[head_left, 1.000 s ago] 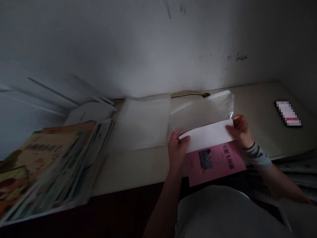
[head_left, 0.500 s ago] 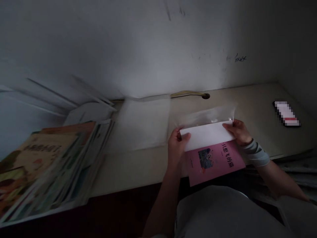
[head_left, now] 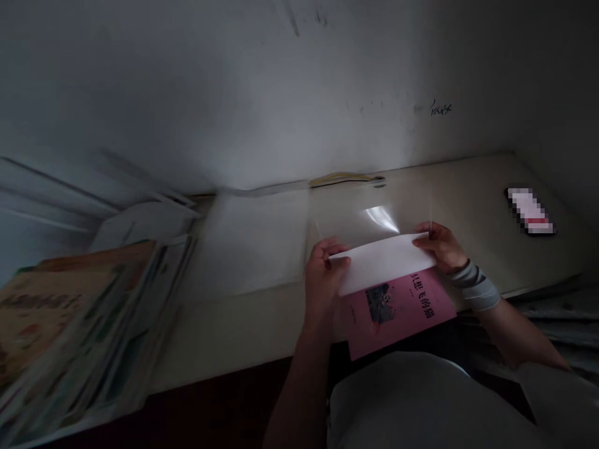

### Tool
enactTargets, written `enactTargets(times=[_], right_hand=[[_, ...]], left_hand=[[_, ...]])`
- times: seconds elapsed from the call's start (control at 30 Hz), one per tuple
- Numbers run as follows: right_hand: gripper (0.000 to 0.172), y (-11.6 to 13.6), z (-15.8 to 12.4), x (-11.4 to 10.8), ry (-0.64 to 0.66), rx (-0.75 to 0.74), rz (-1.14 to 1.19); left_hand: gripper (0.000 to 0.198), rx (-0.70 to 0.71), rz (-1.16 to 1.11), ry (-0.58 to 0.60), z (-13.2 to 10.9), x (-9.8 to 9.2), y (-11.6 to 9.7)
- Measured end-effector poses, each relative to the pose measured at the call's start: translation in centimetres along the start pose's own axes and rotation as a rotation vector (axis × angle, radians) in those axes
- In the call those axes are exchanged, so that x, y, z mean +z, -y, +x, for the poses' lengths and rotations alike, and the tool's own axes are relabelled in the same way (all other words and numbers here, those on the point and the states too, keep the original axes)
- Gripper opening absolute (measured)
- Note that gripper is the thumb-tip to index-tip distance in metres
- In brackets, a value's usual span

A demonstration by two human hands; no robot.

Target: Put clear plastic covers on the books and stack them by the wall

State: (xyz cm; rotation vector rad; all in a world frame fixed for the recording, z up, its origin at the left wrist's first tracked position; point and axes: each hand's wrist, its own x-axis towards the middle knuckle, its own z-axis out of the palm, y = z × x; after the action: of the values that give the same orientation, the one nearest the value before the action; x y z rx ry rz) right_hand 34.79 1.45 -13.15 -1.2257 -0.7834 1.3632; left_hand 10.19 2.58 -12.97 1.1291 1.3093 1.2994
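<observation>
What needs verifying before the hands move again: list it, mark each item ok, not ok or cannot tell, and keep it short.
1. Left hand gripping the white sheet: ok, thumb on top at its left end.
2. Right hand gripping the same sheet: ok, at its right end.
3. Pink book wholly over the table: not ok, its near edge reaches past the table's edge.
4. White sheet tucked inside the clear plastic film: cannot tell, the film is too transparent.
5. Smartphone away from the hands: ok, apart on the right.
6. Stack of books away from the hands: ok, apart on the left.
</observation>
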Motion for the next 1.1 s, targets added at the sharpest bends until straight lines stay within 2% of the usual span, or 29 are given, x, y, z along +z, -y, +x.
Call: enactTargets(times=[0.27, 0.37, 0.5, 0.63, 0.77, 0.9, 1.1], right_hand=[[0.048, -0.20, 0.58, -0.59, 0.064, 0.001, 0.110], [0.046, -0.31, 0.74, -0.55, 0.053, 0.002, 0.117], [0.040, -0.21, 0.78, -0.59, 0.069, 0.016, 0.103], [0.034, 0.18, 0.48, -0.63, 0.070, 0.091, 0.061], [0.026, 0.46, 0.17, -0.44, 0.044, 0.069, 0.026], [0.028, 0.27, 0.10, -0.12, 0.011, 0.025, -0.005], [0.034, -0.39, 0.26, -0.02, -0.048, 0.009, -0.065]], left_hand=[[0.049, -0.045, -0.072, 0.011, 0.33, -0.49, 0.32], [0.050, -0.087, -0.068, 0.048, 0.58, -0.48, 0.30], [0.043, -0.139, -0.005, 0.025, 0.49, -0.27, 0.46], [0.031, -0.111, 0.012, -0.011, 0.08, -0.18, 0.66], [0.027, -0.028, 0.088, -0.020, -0.10, -0.33, 0.79], [0.031, -0.001, 0.082, 0.015, -0.14, -0.41, 0.98], [0.047, -0.073, -0.080, 0.053, -0.09, -0.16, 0.99]])
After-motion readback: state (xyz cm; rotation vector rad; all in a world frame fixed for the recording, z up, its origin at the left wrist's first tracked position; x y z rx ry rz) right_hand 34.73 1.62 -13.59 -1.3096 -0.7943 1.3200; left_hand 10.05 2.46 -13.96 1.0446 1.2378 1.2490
